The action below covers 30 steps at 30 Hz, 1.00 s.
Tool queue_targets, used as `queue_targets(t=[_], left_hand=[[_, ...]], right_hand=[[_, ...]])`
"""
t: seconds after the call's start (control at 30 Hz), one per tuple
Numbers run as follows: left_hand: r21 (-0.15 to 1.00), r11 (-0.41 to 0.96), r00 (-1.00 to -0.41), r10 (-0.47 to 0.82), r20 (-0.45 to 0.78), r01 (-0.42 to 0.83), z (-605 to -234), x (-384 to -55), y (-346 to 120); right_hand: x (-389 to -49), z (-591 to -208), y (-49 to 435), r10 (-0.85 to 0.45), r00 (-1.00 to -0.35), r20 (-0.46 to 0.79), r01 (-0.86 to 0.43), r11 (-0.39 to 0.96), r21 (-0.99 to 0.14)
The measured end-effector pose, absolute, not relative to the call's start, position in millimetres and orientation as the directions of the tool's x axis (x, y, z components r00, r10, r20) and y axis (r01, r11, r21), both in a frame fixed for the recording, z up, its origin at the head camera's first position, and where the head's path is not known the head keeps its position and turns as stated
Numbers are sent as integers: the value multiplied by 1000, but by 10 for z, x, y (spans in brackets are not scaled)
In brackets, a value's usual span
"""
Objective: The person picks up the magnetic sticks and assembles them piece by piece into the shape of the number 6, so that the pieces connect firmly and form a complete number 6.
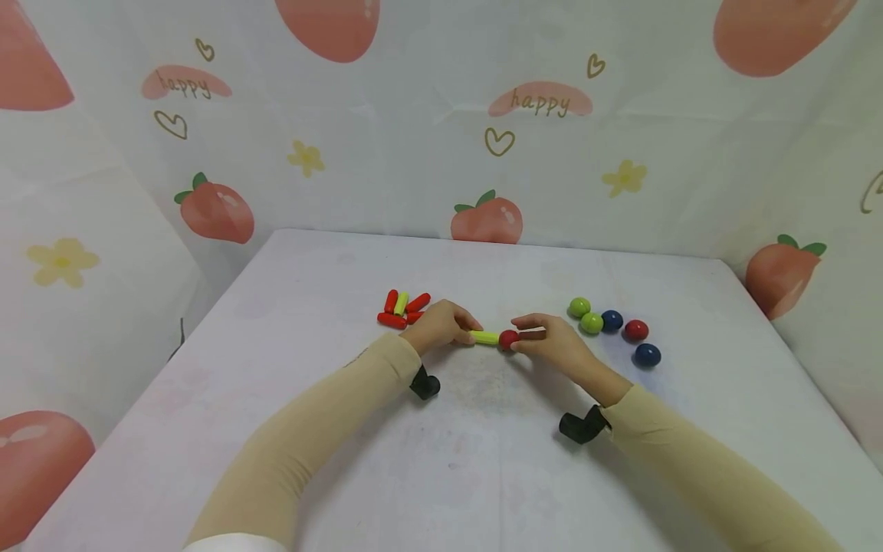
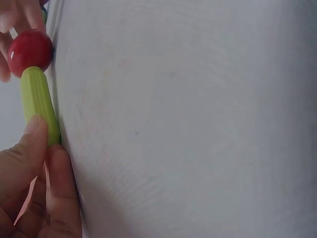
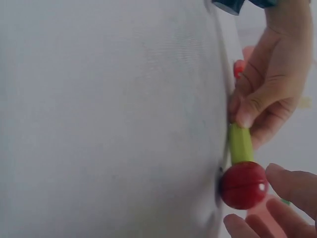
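Thumb and fingers of my left hand (image 1: pixel 439 326) pinch one end of a ridged yellow-green handle (image 1: pixel 486 337), held low over the white table. A glossy red ball (image 1: pixel 508 340) sits at the handle's other end; together they look like a small maraca. In the right wrist view a thin seam runs round the ball (image 3: pixel 243 185). My right hand (image 1: pixel 560 349) is just right of the ball with thumb and fingers spread. Its thumb tip is right at the ball's edge, while the other fingers stand apart from it. The left wrist view shows handle (image 2: pixel 37 96) and ball in line.
Several red handles (image 1: pixel 392 320) and another yellow-green handle (image 1: pixel 402 303) lie beyond my left hand. At the right lie two green balls (image 1: pixel 579 307), two dark blue balls (image 1: pixel 647 355) and another red ball (image 1: pixel 636 330). A fruit-printed cloth (image 1: pixel 414 138) hangs behind the table.
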State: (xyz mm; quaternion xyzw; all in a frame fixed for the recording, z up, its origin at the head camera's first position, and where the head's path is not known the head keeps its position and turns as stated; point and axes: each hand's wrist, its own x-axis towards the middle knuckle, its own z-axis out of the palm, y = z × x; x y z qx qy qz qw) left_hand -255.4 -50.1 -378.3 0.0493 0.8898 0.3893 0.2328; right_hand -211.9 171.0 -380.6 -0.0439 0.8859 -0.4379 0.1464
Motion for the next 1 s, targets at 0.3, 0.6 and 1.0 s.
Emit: queue_targets(t=[0.3,0.6,1.0], left_hand=[[725,682,-887,272,-373,-96,-3777,-2550,-505],[730,678,-889,277,-365,-89,-3786,-2538,-511],[729,680,-891,276,-360,-84,-3768,-2519,-512]], right_hand=[[-2022,-3623,2039,-205,-969,-135,-17,605,-796],[-1857,-3440,2486,-151,-987,-63,-47,632,-774],[-1714,-3514,3079,1,-999,-37,27,704,-710]])
